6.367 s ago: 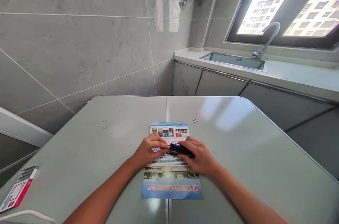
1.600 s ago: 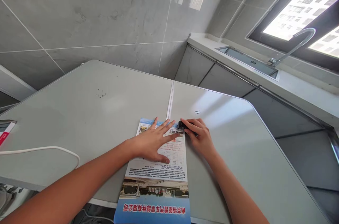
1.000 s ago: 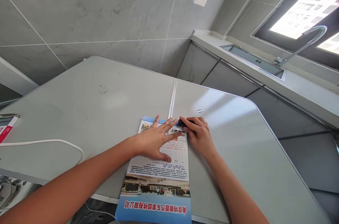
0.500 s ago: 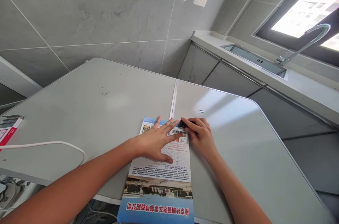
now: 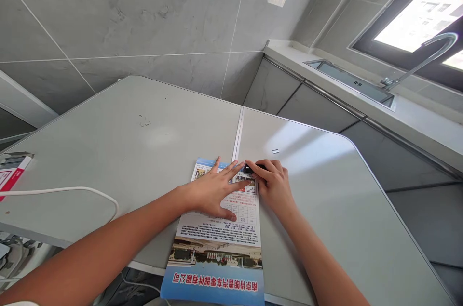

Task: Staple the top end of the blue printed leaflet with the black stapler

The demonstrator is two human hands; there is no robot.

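A printed leaflet [image 5: 220, 243] with blue ends, photos and red lettering lies on the grey table, its near end past the table's edge. My left hand [image 5: 213, 196] rests flat across its upper part, fingers spread, palm down. At the leaflet's top right corner, my right hand [image 5: 275, 178] is closed around a small black object [image 5: 249, 168]. Thumb and index finger grip it, and the fingers hide most of it, so its exact kind is unclear. The object touches or overlaps the leaflet's corner.
Two thin strips [image 5: 276, 151] and several tiny dark bits [image 5: 144, 124] lie on the table [image 5: 188, 118]. A red and white box [image 5: 14, 173] sits at the left, near a white cable [image 5: 79, 190]. Beyond the right side stands a counter with a sink [image 5: 350, 82] and faucet [image 5: 419, 62].
The right hand's fingers have shifted slightly around the black object at the corner. My left hand stays flat on the leaflet. The whole view has moved a little.
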